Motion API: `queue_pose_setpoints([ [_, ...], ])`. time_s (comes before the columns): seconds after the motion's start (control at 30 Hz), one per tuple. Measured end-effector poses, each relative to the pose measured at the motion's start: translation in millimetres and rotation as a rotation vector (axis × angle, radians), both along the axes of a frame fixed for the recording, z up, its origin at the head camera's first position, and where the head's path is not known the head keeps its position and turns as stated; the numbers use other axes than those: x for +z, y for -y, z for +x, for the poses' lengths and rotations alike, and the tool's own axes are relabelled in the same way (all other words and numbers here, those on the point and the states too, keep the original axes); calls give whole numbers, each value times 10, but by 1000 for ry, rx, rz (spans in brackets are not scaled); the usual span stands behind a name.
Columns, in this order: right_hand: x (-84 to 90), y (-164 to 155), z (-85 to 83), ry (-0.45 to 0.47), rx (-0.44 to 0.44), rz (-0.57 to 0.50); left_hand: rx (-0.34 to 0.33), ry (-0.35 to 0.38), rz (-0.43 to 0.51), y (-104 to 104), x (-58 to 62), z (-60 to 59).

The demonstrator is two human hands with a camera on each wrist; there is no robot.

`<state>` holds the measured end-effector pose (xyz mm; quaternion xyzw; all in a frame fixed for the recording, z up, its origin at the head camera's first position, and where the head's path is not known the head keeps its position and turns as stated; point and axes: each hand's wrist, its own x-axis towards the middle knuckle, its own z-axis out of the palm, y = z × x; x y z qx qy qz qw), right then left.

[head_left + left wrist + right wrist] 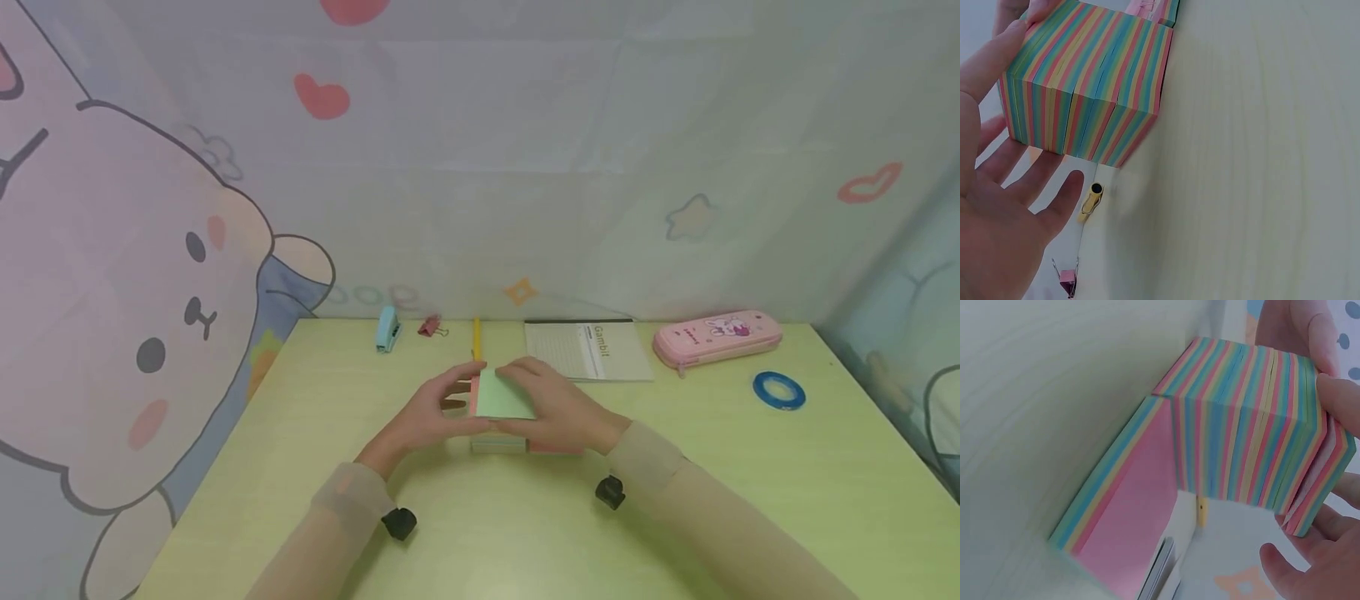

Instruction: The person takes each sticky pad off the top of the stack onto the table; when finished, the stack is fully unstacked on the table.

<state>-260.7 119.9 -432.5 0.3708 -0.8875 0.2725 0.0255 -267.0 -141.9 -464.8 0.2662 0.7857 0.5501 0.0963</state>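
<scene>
A tall stack of striped sticky note pads (1085, 87) stands on the table in front of me. The top pad (504, 397), green above, sits slightly askew in the right wrist view. My right hand (561, 404) grips this pad from the right, thumb at the near side and fingers at the far side. My left hand (429, 412) holds the upper left of the stack between thumb and forefinger, its other fingers spread loosely behind. A thinner pad with a pink top (1129, 494) lies against the stack's right side, mostly hidden by my right hand in the head view.
Along the back edge are a light-blue stapler (387, 330), a pink binder clip (431, 326), a yellow pen (476, 338), a notebook (622, 354) and a pink pencil case (716, 337). A blue tape roll (780, 403) lies at right. A printed cloth (480, 208) hangs behind.
</scene>
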Motion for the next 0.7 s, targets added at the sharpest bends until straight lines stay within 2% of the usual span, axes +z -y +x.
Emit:
queue_pose_setpoints([
  [0.13, -49, -174, 5, 49, -34, -42, 12, -2, -18, -10, -29, -10],
  [0.4, -72, -622, 59, 66, -90, -83, 0, 8, -29, 0, -20, -20],
  [0.7, -280, -1086, 84, 27, -149, 64, -8, 19, -21, 2, -35, -23],
])
